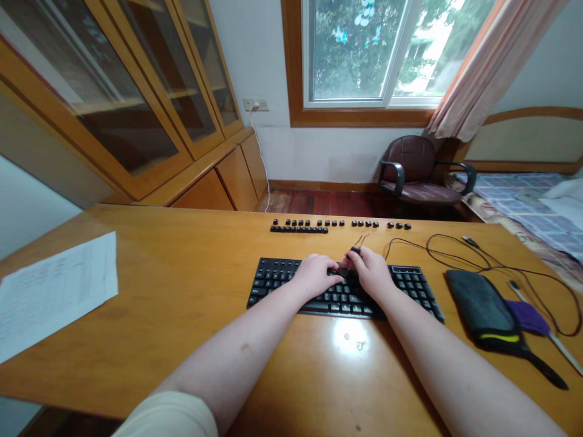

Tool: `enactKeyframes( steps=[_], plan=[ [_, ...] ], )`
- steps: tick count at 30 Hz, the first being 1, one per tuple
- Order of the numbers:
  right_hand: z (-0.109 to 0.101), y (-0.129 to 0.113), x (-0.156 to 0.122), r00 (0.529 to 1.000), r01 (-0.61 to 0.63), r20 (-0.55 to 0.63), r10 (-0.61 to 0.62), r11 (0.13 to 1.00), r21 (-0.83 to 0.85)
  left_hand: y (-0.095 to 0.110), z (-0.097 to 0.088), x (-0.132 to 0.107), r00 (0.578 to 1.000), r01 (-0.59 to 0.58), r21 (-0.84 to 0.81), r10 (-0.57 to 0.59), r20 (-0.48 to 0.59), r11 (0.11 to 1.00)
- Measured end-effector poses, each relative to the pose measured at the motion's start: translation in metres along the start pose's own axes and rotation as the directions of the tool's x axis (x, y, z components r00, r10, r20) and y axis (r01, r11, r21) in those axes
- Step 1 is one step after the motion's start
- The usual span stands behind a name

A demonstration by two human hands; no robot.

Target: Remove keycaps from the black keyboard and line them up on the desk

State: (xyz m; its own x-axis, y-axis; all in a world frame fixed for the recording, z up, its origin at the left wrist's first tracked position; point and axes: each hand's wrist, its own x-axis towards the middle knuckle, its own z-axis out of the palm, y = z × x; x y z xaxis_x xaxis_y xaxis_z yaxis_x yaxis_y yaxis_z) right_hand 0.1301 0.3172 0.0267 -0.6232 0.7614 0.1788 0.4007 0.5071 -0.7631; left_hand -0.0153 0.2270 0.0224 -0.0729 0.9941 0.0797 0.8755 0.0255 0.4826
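Note:
A black keyboard [334,306] lies on the wooden desk, partly covered by my hands. My right hand [368,270] is closed on a wire keycap puller [355,249], whose thin copper-coloured wires stick up and away from the fingers. Over the upper middle keys, the thumb and forefinger of my left hand [316,276] are pinched at a small black keycap [342,272]. Fingers hide part of this cap, and its contact with the keyboard is hard to make out. Behind the keyboard, loose black keycaps [298,229] stand in two rows.
Printed paper sheets [59,291] lie at the left. On the right are a dark pouch [483,309] with a yellow stripe, a purple cloth-like item [528,317] and a looping black cable [449,252]. An armchair [412,167] stands beyond the desk [182,273].

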Motion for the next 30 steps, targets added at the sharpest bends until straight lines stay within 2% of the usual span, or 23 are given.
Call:
enactKeyframes(
  steps=[5, 9, 11, 17, 20, 25, 30],
  plan=[
    [0.002, 0.008, 0.0, 0.998, 0.003, -0.056, 0.008, 0.981, 0.192, 0.001, -0.001, -0.001, 1.0, 0.022, -0.052, -0.023, -0.013, 0.998],
    [0.007, 0.013, 0.0, 0.993, -0.024, -0.09, 0.07, 0.9, 0.436, 0.004, -0.003, -0.002, 0.993, 0.088, -0.175, -0.101, -0.068, 0.981],
    [0.008, 0.013, 0.0, 0.99, -0.013, -0.113, 0.079, 0.87, 0.492, 0.006, -0.004, -0.003, 0.986, 0.114, -0.249, -0.14, -0.088, 0.962],
    [0.008, 0.008, -0.002, 0.988, 0.051, -0.149, 0.035, 0.843, 0.536, 0.008, -0.004, -0.002, 0.989, 0.044, -0.408, -0.096, -0.108, 0.912],
    [0.008, 0.007, -0.003, 0.988, 0.098, -0.151, -0.014, 0.822, 0.561, 0.007, -0.002, -0.001, 0.98, 0.056, -0.439, -0.132, -0.146, 0.897],
    [0.01, 0.014, -0.003, 0.981, 0.129, -0.184, -0.055, 0.898, 0.421, 0.006, -0.001, -0.001, 0.96, 0.08, -0.454, -0.191, -0.205, 0.887],
    [0.011, 0.021, -0.005, 0.977, 0.181, -0.168, -0.129, 0.921, 0.345, 0.006, 0.0, -0.002, 0.953, 0.052, -0.427, -0.172, -0.248, 0.903]
  ],
)
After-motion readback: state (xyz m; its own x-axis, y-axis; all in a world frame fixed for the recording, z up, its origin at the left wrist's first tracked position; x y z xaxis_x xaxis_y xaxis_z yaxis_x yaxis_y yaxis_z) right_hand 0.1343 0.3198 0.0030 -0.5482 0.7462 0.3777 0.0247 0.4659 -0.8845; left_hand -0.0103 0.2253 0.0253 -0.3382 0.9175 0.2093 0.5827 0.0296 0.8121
